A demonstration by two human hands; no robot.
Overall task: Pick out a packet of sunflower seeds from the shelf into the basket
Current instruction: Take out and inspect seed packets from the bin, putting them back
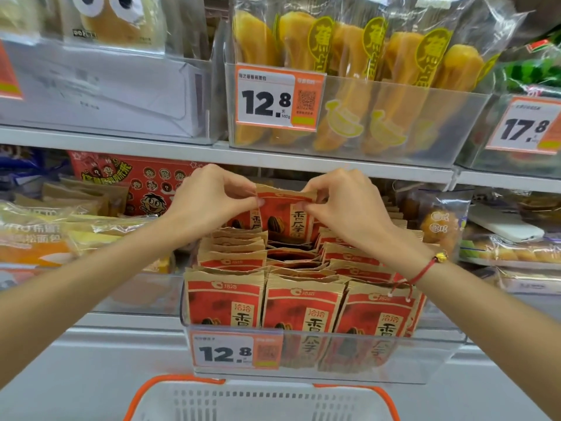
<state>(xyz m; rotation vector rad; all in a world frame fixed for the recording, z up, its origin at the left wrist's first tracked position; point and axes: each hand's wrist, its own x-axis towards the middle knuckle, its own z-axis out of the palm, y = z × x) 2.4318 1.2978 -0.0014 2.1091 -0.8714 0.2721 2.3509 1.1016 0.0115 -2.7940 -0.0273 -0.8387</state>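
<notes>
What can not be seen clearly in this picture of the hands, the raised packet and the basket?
- Raised packet, head view: its lower part is hidden behind the packets in front; both top corners are covered by the fingers of the left hand and right hand.
- Basket: cut off by the bottom edge, so its floor is unseen.
- Small print on the price label: blurred.

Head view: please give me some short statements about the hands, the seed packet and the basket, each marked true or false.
1. Both hands pinch the top edge of one sunflower seed packet. True.
2. The packet already lies in the basket. False: it is held above the clear bin.
3. The right hand has a red string bracelet at its wrist. True.
4. The left hand rests on the basket. False: it pinches the packet.
</notes>
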